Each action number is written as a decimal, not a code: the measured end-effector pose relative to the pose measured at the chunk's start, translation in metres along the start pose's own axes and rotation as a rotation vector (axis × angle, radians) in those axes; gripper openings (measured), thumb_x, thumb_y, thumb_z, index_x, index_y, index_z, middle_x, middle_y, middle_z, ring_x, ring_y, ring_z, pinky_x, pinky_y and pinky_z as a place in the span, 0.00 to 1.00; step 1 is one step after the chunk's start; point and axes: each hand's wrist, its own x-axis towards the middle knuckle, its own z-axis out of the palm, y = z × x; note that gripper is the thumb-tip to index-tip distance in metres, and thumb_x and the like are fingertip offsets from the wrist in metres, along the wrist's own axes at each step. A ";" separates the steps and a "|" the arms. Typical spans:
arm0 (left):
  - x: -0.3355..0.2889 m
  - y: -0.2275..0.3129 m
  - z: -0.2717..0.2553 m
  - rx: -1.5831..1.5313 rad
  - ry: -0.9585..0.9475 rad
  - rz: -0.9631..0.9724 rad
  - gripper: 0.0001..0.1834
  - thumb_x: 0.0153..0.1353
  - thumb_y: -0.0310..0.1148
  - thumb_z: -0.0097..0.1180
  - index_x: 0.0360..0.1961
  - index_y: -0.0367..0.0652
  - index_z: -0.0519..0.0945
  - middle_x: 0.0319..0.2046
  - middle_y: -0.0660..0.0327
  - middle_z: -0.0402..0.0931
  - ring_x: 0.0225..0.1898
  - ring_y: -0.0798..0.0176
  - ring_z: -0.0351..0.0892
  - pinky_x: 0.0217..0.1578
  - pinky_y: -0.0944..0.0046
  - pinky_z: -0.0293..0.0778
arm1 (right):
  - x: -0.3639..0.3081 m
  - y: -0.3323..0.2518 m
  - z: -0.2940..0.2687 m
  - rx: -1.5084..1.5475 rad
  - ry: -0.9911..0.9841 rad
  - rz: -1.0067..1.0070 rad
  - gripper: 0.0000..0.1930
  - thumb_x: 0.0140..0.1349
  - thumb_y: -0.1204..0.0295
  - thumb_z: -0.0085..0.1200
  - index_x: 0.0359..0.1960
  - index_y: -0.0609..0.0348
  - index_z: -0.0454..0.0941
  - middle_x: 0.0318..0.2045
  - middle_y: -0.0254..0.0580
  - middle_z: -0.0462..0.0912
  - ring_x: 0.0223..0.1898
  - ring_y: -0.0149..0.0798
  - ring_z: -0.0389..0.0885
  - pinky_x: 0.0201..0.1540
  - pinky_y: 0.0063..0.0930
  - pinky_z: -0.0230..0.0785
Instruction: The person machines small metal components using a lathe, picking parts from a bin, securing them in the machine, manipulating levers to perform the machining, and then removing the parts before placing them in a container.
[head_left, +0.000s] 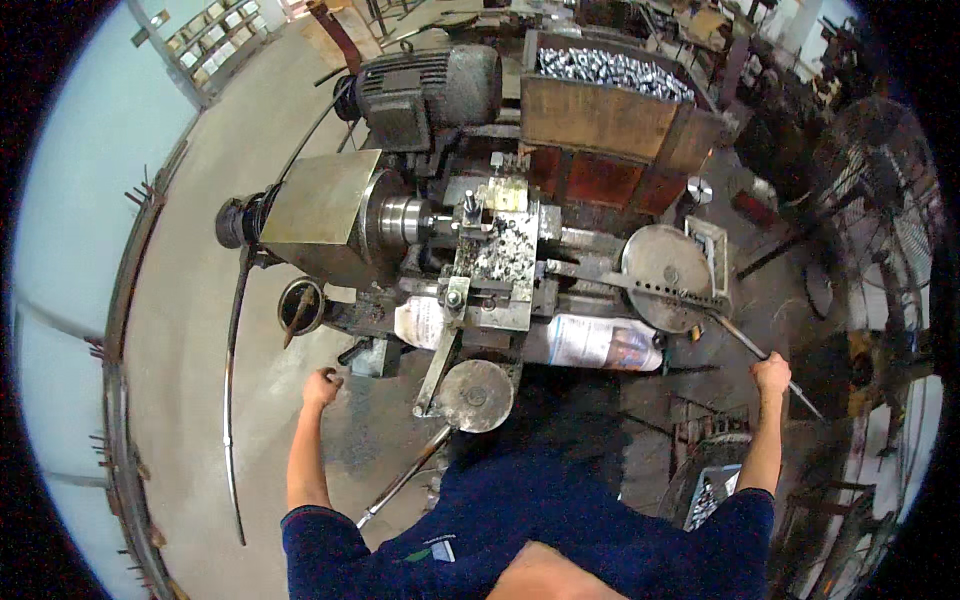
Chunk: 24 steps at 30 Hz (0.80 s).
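Note:
A small lathe stands before me, with its shiny chuck (403, 220) facing a tool carriage (497, 255) strewn with dark metal chips. My right hand (770, 373) is wrapped round a long metal lever (738, 336) that runs out from a round plate (668, 270) at the lathe's right end. To the left, my left hand (322, 387) hangs in front of the machine, below a handwheel (301, 305). Its fingers are curled together; whatever they hold, if anything, is too small to tell. A second lever (405, 475) slants down from the nearer round plate (477, 396), with neither hand on it.
Behind the lathe sit a grey electric motor (430, 90) and a metal bin (600, 115) heaped with small shiny parts. A long rod (230, 400) hangs at the left. A container of metal pieces (712, 495) stands low by my right arm. A large fan (870, 190) is at right.

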 end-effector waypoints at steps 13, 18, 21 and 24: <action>-0.048 -0.036 0.042 -0.566 -0.237 -0.143 0.18 0.51 0.28 0.56 0.43 0.28 0.74 0.24 0.52 0.77 0.20 0.64 0.76 0.20 0.64 0.75 | -0.211 -0.058 -0.015 0.325 -0.110 0.065 0.18 0.37 0.61 0.54 0.29 0.58 0.73 0.23 0.55 0.78 0.28 0.59 0.76 0.32 0.50 0.67; -0.030 -0.002 0.042 -0.532 -0.151 -0.011 0.19 0.52 0.28 0.55 0.44 0.27 0.73 0.27 0.49 0.77 0.27 0.62 0.78 0.22 0.64 0.76 | -0.223 -0.068 -0.026 0.347 -0.151 0.078 0.17 0.34 0.64 0.54 0.29 0.59 0.72 0.23 0.56 0.78 0.29 0.60 0.77 0.34 0.49 0.68; -0.024 0.010 0.040 -0.503 -0.141 -0.021 0.19 0.53 0.27 0.55 0.45 0.28 0.73 0.28 0.49 0.78 0.27 0.61 0.78 0.22 0.63 0.76 | -0.223 -0.067 -0.021 0.328 -0.141 0.085 0.17 0.35 0.63 0.52 0.29 0.58 0.73 0.23 0.56 0.78 0.30 0.60 0.77 0.34 0.50 0.68; -0.024 0.010 0.042 -0.494 -0.172 -0.031 0.19 0.52 0.27 0.56 0.45 0.30 0.73 0.27 0.49 0.77 0.25 0.61 0.78 0.22 0.63 0.76 | -0.218 -0.063 -0.018 0.234 -0.161 0.043 0.17 0.36 0.60 0.52 0.27 0.59 0.75 0.25 0.56 0.78 0.29 0.59 0.77 0.35 0.49 0.69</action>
